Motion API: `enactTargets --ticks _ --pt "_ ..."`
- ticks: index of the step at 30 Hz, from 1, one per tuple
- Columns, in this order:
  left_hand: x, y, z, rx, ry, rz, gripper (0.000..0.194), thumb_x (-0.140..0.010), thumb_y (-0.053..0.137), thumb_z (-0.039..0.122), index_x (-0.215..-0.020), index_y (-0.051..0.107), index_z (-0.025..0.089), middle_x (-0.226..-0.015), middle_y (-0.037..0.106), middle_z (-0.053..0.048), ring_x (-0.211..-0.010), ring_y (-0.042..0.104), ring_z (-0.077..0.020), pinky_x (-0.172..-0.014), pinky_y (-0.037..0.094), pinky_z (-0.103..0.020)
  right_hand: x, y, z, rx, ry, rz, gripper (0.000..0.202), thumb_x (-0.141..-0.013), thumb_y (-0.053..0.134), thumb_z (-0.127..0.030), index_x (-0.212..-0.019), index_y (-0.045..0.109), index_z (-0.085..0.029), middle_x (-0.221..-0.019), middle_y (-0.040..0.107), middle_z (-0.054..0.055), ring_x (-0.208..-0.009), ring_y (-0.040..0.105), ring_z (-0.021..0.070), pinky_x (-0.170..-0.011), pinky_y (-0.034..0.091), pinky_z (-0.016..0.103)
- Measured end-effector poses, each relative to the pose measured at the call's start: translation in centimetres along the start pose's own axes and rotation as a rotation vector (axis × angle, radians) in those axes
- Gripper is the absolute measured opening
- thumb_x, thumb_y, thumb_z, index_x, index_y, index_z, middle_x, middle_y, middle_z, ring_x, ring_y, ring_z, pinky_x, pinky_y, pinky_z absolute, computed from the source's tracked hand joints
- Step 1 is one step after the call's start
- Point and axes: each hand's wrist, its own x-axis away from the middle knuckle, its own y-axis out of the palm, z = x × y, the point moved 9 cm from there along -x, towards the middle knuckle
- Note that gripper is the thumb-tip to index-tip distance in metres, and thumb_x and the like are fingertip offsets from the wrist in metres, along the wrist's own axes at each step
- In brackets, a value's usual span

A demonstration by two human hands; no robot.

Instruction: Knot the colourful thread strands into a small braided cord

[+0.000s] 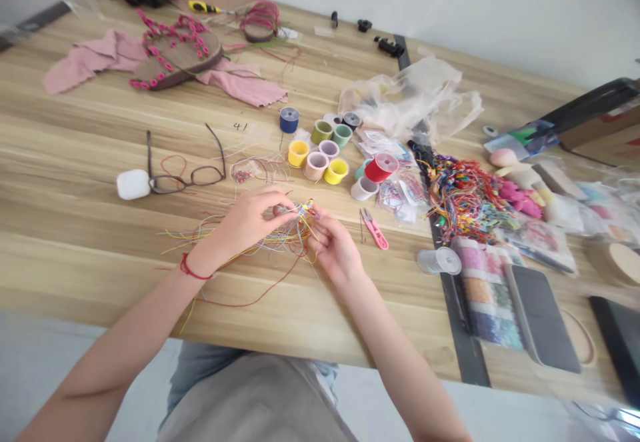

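Observation:
My left hand (257, 215), with a red cord bracelet (187, 267) at its wrist, pinches thin cords near the middle of the table. Facing it, my right hand (334, 241) closes its fingertips on the other side of a small knotted piece (306, 207) in yellow, blue, white and red. Loose multicoloured cords (273, 239) trail from the piece to the left, under my left hand and forearm. One long red cord (255, 301) loops toward the table's front edge. Which single strands each hand grips is too small to tell.
Thread spools (317, 166) stand beyond my hands. Pink snips (376, 230) lie right of my right hand. Glasses (187, 182) and a white case (133, 184) are at left. Further right are a colourful cord heap (465, 195), a clear spool (440, 261) and a dark phone-like slab (543, 315).

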Motion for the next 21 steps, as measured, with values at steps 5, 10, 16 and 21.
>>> enactTargets --ticks 5,10,16,21 --pt "0.1 -0.3 0.4 -0.054 0.054 0.094 0.013 -0.092 0.063 0.027 -0.086 0.066 0.017 -0.082 0.068 -0.002 -0.075 0.062 -0.0132 -0.070 0.047 -0.026 0.5 0.7 -0.3 -0.121 -0.022 -0.045 0.025 -0.068 0.073 -0.017 -0.069 0.048 -0.020 -0.055 0.021 -0.010 -0.048 0.011 0.0073 -0.040 0.016 0.019" --pt "0.3 -0.1 0.5 -0.084 0.031 0.155 0.013 -0.093 0.061 0.026 -0.085 0.066 0.017 -0.081 0.067 -0.002 -0.075 0.062 -0.0139 -0.071 0.048 -0.027 0.9 1.9 0.8 -0.095 0.024 -0.094 0.026 -0.082 0.068 -0.035 -0.073 0.047 -0.022 -0.057 0.018 -0.010 -0.046 0.012 0.0084 -0.040 0.019 0.019" --pt "0.4 0.3 0.0 -0.106 0.043 0.118 0.012 -0.093 0.060 0.025 -0.085 0.064 0.017 -0.082 0.067 -0.002 -0.077 0.062 -0.0150 -0.072 0.049 -0.028 0.4 1.3 2.2 -0.023 0.048 -0.074 0.026 -0.079 0.072 -0.036 -0.081 0.051 -0.022 -0.054 0.018 -0.012 -0.045 0.009 0.0072 -0.040 0.014 0.019" --pt "0.1 1.1 1.1 -0.026 0.100 -0.011 0.013 -0.094 0.059 0.024 -0.084 0.062 0.017 -0.082 0.065 -0.002 -0.078 0.061 -0.0151 -0.072 0.049 -0.028 0.3 0.7 2.2 0.090 0.015 -0.046 0.042 -0.070 0.080 -0.043 -0.070 0.043 -0.022 -0.049 0.020 -0.014 -0.043 0.008 0.0048 -0.038 0.008 0.019"
